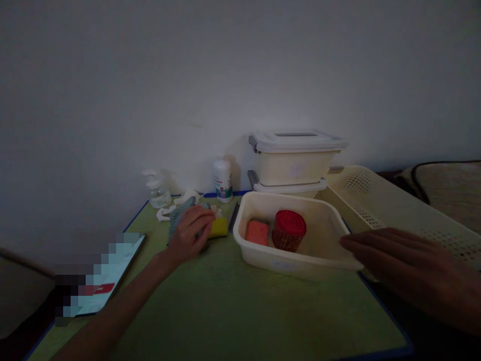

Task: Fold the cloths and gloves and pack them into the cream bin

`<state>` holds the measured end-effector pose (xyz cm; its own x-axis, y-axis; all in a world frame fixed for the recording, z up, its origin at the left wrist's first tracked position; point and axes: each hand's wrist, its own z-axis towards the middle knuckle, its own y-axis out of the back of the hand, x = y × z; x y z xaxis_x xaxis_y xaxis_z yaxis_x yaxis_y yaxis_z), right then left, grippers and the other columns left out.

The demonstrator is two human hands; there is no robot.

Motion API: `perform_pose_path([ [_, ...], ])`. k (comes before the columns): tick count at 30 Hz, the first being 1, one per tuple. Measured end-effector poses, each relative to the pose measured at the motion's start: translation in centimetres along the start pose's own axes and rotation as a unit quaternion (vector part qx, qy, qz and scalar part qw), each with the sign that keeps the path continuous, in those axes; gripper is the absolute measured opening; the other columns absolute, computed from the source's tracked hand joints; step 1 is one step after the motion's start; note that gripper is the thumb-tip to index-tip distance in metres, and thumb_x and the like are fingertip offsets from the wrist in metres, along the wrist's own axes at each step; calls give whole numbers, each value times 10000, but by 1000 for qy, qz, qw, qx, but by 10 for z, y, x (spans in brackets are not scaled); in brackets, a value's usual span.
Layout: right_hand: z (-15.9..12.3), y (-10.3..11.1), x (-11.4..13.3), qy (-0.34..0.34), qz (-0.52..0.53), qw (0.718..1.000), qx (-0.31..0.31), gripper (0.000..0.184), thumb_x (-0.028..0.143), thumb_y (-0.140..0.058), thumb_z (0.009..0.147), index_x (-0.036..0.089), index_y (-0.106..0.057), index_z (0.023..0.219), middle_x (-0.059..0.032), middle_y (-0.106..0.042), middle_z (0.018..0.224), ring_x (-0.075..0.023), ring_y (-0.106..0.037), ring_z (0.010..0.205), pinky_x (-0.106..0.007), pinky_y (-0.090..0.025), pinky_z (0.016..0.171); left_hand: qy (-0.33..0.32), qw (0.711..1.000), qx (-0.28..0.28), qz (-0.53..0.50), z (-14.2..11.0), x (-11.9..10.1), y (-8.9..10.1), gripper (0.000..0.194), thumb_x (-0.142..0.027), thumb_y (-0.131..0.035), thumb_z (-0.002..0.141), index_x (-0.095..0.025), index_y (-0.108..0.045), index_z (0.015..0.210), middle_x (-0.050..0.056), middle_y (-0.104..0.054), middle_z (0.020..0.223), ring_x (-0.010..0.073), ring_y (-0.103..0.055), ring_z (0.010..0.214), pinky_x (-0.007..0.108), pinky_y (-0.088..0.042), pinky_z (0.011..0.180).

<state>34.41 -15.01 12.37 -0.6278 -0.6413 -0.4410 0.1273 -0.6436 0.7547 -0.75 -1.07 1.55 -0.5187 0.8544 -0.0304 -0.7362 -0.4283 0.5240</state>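
My left hand (190,233) rests on a grey-blue cloth (179,214) on the green mat, fingers curled over it and touching a yellow sponge (219,228) beside it. My right hand (398,260) is stretched out flat, fingers together, at the right rim of a cream open tub (323,260). Inside the tub lie an orange-pink scrub pad (257,232) and a red roll on a brown base (288,229).
Two lidded cream boxes (295,160) are stacked against the wall behind the tub. A perforated cream basket (379,205) lies to the right. A white bottle (223,180), a pump bottle (157,192) and white scraps stand at the back. A tablet (108,271) lies at left.
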Motion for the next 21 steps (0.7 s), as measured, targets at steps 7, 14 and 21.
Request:
perform_pose_path([
  [7,-19,-3,-91,-120,-211,969,-47,146,157,-493,817,185,-635,802,-86,-695,691,-209,-606,553,-323,-438,498,65,996,-4,-63,88,12,-24,228,-233,-469,865,-155,-582,1047,113,-592,1114,198,-556,1075,382,-444,954],
  [14,20,-53,-182,-487,107,852,-158,245,285,-461,760,187,-633,904,-104,-687,916,-214,-620,814,-367,-486,711,262,948,-6,-182,167,20,-74,569,-315,-575,772,-109,-432,1283,182,-418,1401,257,-382,1313,433,-270,1102],
  [21,25,-106,-218,-556,235,767,-218,212,291,-372,759,207,-566,753,-74,-630,889,-216,-567,888,-368,-471,726,298,934,-14,-196,194,17,-101,225,-318,-519,817,-149,-599,942,113,-601,1183,247,-468,1228,405,-286,1092],
])
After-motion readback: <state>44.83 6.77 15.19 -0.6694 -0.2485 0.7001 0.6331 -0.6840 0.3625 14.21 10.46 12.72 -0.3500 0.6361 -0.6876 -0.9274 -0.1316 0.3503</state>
